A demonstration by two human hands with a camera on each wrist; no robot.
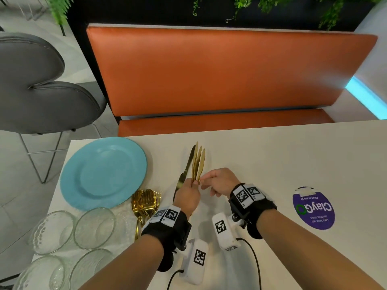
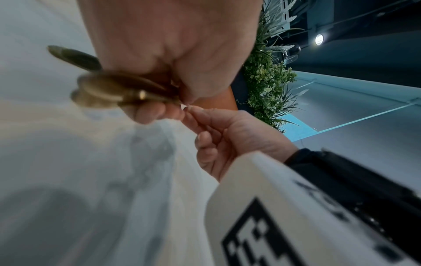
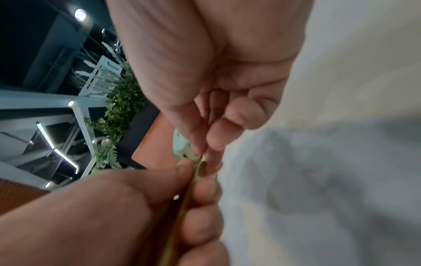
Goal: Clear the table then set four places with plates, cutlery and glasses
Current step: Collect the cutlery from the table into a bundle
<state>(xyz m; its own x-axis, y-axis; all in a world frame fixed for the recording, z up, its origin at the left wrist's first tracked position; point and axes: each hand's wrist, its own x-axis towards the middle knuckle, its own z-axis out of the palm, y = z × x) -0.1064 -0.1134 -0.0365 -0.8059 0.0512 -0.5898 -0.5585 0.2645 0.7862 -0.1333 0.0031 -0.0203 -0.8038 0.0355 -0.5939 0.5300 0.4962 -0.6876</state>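
On the white table (image 1: pixel 272 155), a turquoise plate (image 1: pixel 103 172) lies left of both hands, with 4 clear glass bowls (image 1: pixel 94 228) nearer the table's near-left corner. The left hand (image 1: pixel 186 197) grips a fanned bunch of gold knives (image 1: pixel 198 162), blades pointing away. The right hand (image 1: pixel 219 182) pinches 1 knife low on the bunch. Gold spoons and forks (image 1: pixel 146 203) lie beside the plate.

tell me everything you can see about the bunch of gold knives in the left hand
The bunch of gold knives looks like shiny gold-coloured metal: about three slim knives fanned slightly, rounded blades pointing away toward the orange bench, raised off the white table. The left hand grips their handles in curled fingers. The right hand pinches the rightmost one near the handle. The wrist views are too blurred for finer detail.
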